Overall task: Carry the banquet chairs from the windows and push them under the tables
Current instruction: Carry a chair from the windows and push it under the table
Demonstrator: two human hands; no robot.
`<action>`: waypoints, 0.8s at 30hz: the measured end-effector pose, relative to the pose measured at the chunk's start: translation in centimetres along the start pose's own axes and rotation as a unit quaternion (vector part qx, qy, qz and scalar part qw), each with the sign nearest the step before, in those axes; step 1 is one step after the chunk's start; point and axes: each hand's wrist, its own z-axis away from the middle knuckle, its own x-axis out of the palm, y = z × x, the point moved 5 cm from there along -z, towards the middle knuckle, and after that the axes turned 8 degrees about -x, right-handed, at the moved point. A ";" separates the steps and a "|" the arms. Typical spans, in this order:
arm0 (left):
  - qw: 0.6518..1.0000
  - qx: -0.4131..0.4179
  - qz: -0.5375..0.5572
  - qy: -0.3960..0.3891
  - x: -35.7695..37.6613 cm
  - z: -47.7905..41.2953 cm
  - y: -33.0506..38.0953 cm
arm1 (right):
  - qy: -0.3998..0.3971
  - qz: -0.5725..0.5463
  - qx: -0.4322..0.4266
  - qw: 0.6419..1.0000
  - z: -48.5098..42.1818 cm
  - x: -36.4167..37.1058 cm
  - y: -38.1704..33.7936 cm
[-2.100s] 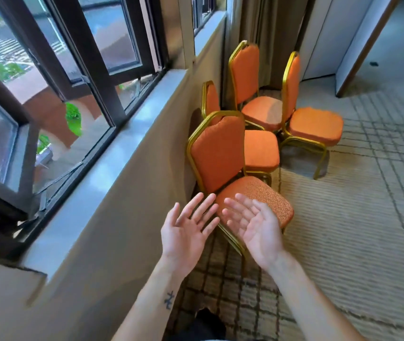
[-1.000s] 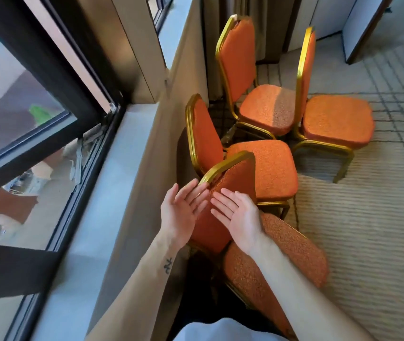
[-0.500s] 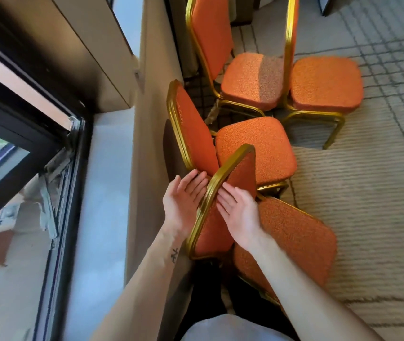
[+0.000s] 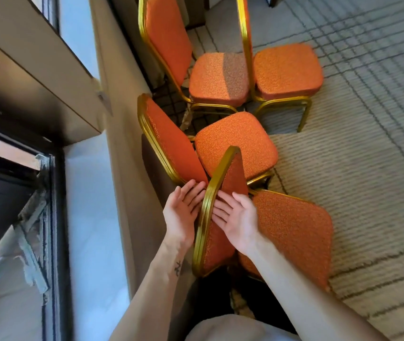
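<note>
The nearest banquet chair (image 4: 294, 230) stands on the patterned carpet (image 4: 358, 173) close to the wall below the windowsill (image 4: 90, 217), and its gold-framed backrest (image 4: 217, 247) rises between the two hands. The left hand (image 4: 183, 212) lies palm up just beside the frame's outer edge and the right hand (image 4: 236, 217) lies palm up against the orange upholstery, each grip spread with straight fingers curled round nothing. A second chair (image 4: 236, 143) stands just beyond, then a third chair (image 4: 218, 77) and a fourth chair (image 4: 287, 70) side by side.

Lined beige carpet (image 4: 358, 183) covers the floor below a pale sill (image 4: 90, 217).
</note>
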 end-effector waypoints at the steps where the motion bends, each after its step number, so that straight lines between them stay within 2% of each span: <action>1: 1.000 -0.004 -0.007 -0.004 0.3 0.2 -0.1 | 0.005 -0.003 -0.003 1.000 0.4 -0.3 -0.2; 10: 0.995 -0.022 -0.057 -0.081 7.3 3.1 -2.8 | 0.060 0.040 -0.078 0.994 6.5 -5.2 -5.9; 15: 0.983 -0.053 -0.086 -0.150 12.3 4.4 -5.3 | 0.106 0.008 -0.141 0.984 10.2 -9.7 -8.7; 20: 0.969 -0.066 -0.116 -0.206 17.8 5.3 -7.7 | 0.126 0.008 -0.179 0.976 13.1 -13.9 -11.9; 24: 0.957 -0.065 -0.148 -0.242 22.6 6.3 -10.4 | 0.111 -0.001 -0.193 0.975 15.1 -17.6 -14.6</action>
